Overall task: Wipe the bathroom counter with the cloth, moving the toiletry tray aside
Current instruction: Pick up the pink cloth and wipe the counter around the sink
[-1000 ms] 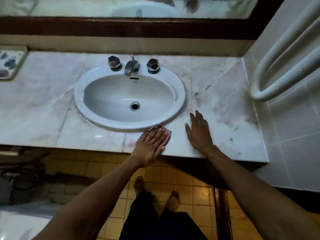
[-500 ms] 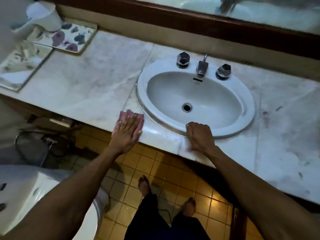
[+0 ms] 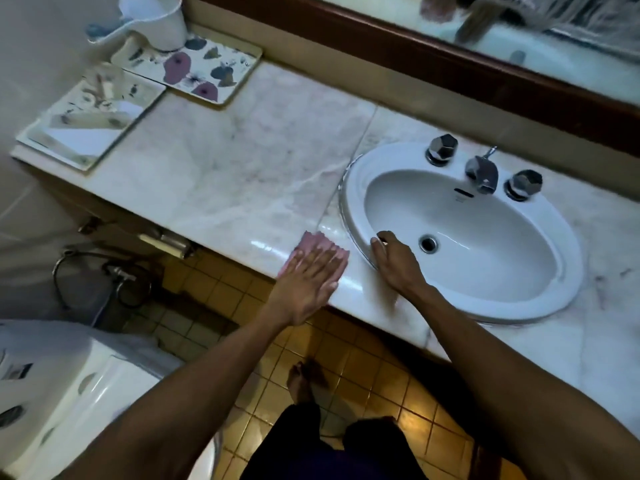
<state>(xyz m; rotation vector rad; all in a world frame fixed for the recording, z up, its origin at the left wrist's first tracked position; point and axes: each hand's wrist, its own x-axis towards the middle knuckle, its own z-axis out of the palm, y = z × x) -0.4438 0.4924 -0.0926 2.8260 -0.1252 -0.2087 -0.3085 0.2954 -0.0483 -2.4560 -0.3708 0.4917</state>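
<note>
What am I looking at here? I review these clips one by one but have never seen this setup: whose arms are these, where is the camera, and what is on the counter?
There is no machine: a person wears one wide-angle camera on the head, looking down at their own bare arms. The left hand lies flat on a pink cloth, pressing it onto the front edge of the marble counter. The right hand holds nothing; it rests on the near rim of the white sink, fingers curled over the edge. At the counter's far left end sit a flowered tray with a white cup on its corner, and beside it a second tray with small toiletries, too blurred to name. Below are yellow floor tiles.
</note>
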